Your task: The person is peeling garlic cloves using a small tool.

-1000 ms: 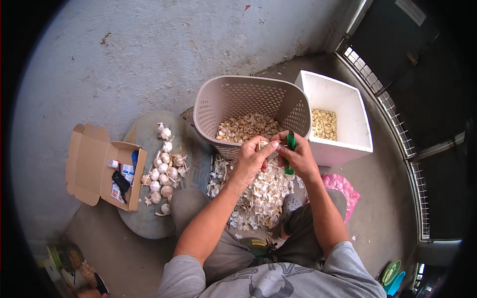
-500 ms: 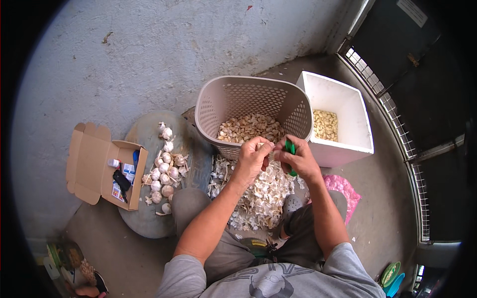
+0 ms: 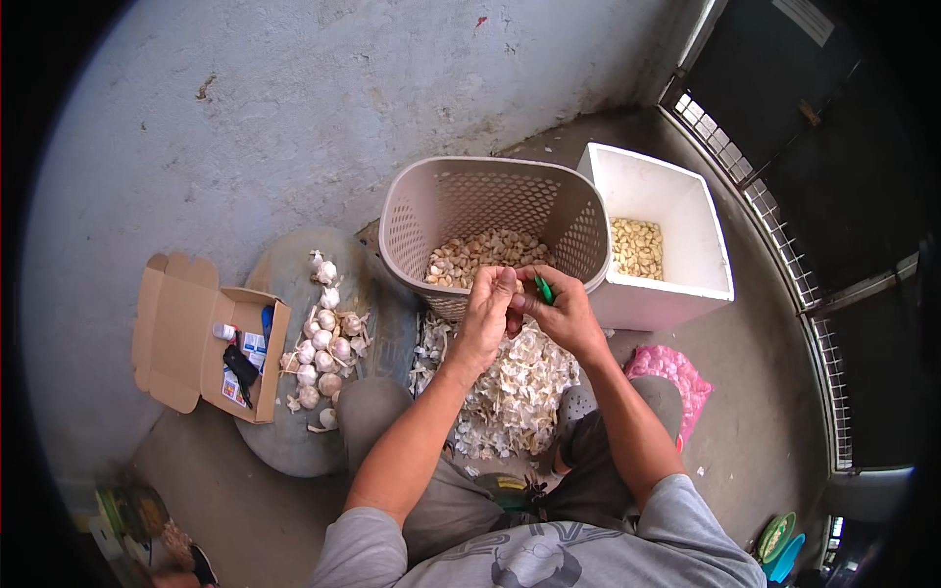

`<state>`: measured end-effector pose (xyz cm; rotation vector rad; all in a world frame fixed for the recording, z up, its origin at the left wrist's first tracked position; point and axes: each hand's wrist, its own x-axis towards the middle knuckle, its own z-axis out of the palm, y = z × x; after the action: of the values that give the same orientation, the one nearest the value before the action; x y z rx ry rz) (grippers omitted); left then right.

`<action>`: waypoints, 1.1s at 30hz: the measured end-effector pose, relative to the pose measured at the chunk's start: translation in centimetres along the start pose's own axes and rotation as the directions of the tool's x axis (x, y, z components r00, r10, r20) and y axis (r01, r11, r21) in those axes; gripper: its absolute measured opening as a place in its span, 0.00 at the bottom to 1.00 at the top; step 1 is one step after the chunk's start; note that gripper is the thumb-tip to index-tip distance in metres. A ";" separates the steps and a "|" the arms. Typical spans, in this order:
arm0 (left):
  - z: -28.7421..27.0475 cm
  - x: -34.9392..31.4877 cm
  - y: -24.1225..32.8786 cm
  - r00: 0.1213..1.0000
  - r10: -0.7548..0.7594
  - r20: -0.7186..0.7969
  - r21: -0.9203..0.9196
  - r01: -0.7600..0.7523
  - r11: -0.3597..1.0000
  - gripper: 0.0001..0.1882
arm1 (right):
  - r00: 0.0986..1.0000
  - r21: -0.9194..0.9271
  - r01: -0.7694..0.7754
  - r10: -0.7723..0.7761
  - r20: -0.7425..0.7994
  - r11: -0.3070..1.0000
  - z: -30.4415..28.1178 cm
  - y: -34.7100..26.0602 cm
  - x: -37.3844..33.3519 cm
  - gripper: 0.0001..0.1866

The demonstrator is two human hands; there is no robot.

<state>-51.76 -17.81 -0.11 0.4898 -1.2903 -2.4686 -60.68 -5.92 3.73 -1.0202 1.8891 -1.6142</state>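
Observation:
Both hands meet over the near rim of a brown perforated basket (image 3: 407, 272) with loose garlic cloves (image 3: 490, 257) in it. My left hand (image 3: 484, 318) is closed, thumb and fingers pinching a small pale piece that looks like a garlic clove, mostly hidden. Touching it from the right is my right hand (image 3: 567, 312), curled around a small green-handled knife (image 3: 543, 288); the blade cannot be made out. Below the hands lies a heap of white garlic skins (image 3: 520, 387). Whole garlic bulbs (image 3: 321, 340) rest on a round grey surface (image 3: 284, 446) at left.
Right of the basket stands a white foam box (image 3: 676, 299) holding peeled cloves (image 3: 637, 247). An open cardboard box (image 3: 201, 333) with small items sits at left. A pink mesh bag (image 3: 676, 377) lies by my right knee. Green and blue basins (image 3: 781, 554) are at lower right.
My right hand has moved left against my left hand, and the green handle has turned, with less of it showing. The view has shifted slightly.

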 end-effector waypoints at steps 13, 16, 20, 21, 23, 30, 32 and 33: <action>0.1 0.2 -0.2 0.994 0.091 -0.054 0.185 -0.080 0.979 0.22 | 0.982 0.160 -0.173 0.183 -0.053 0.972 -0.8 -0.3 -0.2 0.13; 0.1 0.2 -0.1 0.992 0.104 -0.075 0.110 -0.095 0.989 0.19 | 0.982 0.156 -0.171 0.182 -0.060 0.973 0.5 0.7 -0.5 0.14; 0.2 -0.1 0.0 0.995 0.064 -0.070 0.046 -0.061 0.997 0.19 | 0.992 0.040 -0.076 0.079 -0.094 0.996 0.4 2.3 -0.5 0.12; 0.2 -0.1 0.3 0.998 0.025 -0.059 0.016 -0.024 1.000 0.19 | 0.994 0.017 -0.039 0.040 -0.106 0.999 0.2 2.3 -0.1 0.11; 0.1 -0.2 0.5 0.999 -0.019 -0.031 -0.073 0.016 0.997 0.19 | 0.987 0.083 -0.054 0.065 -0.146 0.995 0.0 2.1 0.2 0.09; -1.0 0.8 -0.8 0.998 0.061 0.003 -0.210 -0.059 0.976 0.11 | 0.960 0.331 -0.186 0.242 -0.138 0.925 -0.5 0.5 0.1 0.10; -0.9 0.9 -1.0 0.998 0.069 -0.003 -0.151 -0.069 0.986 0.12 | 0.965 0.270 -0.201 0.237 -0.108 0.942 -0.2 0.6 0.0 0.10; -0.4 0.8 -0.6 0.997 0.078 -0.003 -0.091 -0.078 0.993 0.12 | 0.969 0.207 -0.211 0.232 -0.082 0.955 -0.1 0.7 0.0 0.10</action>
<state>-52.39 -18.12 -1.01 0.4087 -1.1685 -2.4494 -60.90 -5.79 3.04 -0.6282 1.7935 -1.7079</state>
